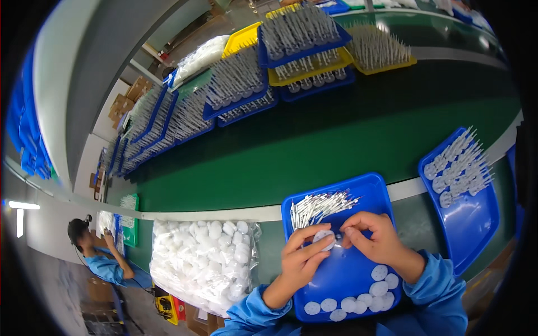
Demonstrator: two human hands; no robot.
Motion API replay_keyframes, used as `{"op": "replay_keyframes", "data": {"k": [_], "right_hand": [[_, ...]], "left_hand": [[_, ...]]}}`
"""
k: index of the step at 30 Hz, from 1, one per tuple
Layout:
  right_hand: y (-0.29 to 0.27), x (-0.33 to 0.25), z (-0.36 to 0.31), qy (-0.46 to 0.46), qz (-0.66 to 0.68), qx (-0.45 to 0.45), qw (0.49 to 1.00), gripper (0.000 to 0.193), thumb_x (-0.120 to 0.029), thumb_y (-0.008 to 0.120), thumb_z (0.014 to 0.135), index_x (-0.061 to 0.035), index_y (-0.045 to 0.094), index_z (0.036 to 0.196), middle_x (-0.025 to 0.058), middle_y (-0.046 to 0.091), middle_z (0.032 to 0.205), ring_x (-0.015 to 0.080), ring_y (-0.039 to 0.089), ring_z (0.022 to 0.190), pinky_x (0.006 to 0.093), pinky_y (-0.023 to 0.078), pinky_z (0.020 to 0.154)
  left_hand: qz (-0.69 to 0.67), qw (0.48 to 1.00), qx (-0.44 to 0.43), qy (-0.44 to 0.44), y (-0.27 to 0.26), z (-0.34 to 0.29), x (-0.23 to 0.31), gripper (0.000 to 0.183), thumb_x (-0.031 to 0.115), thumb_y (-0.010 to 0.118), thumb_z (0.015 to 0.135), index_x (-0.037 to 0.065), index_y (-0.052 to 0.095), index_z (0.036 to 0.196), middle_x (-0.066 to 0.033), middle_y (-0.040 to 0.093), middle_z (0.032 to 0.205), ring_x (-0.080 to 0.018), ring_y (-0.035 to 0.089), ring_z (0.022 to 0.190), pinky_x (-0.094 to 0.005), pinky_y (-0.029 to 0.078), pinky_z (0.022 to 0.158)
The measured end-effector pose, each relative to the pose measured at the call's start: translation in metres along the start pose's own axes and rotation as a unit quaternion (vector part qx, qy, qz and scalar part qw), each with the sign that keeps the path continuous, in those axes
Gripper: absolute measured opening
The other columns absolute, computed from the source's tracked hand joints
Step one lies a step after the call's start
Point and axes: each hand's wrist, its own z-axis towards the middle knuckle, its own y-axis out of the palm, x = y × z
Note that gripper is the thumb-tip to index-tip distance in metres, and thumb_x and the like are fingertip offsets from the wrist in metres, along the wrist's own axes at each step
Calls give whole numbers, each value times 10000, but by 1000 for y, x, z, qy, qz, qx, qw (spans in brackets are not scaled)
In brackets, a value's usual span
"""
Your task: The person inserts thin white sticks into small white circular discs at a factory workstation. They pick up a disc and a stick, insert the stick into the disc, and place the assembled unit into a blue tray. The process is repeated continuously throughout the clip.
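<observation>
My left hand pinches a white perforated disc above the blue tray in front of me. My right hand is just right of the disc, thumb and forefinger pressed together; what they hold, if anything, is too small to make out. In the tray's far end lies a loose pile of thin white sticks. Several more white discs are scattered along its near edge and right corner.
Left of the tray lies a clear bag full of white round pieces. At right, another blue tray holds discs with upright sticks. Across the green belt stand stacked blue and yellow trays. A co-worker sits at far left.
</observation>
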Motion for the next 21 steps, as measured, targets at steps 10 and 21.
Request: {"op": "replay_keyframes", "data": {"k": [10, 21], "right_hand": [[1, 4, 2, -22, -62, 28, 997, 76, -31, 797, 959, -4, 778, 1027, 77, 776, 797, 126, 742, 661, 270, 574, 616], [9, 5, 2, -48, -188, 32, 981, 98, -24, 806, 922, -29, 782, 1017, 88, 795, 808, 157, 781, 692, 295, 602, 639]], "left_hand": [[-72, 989, 50, -121, -9, -9, -8, 311, 224, 705, 1079, -49, 795, 1199, -229, 722, 1196, -297, 760, 975, -371, 621, 860], [-117, 982, 31, -143, -10, 2, 2, 243, 35, 772, 986, 34, 836, 1221, -115, 787, 1003, -183, 741, 848, -292, 565, 752]]}}
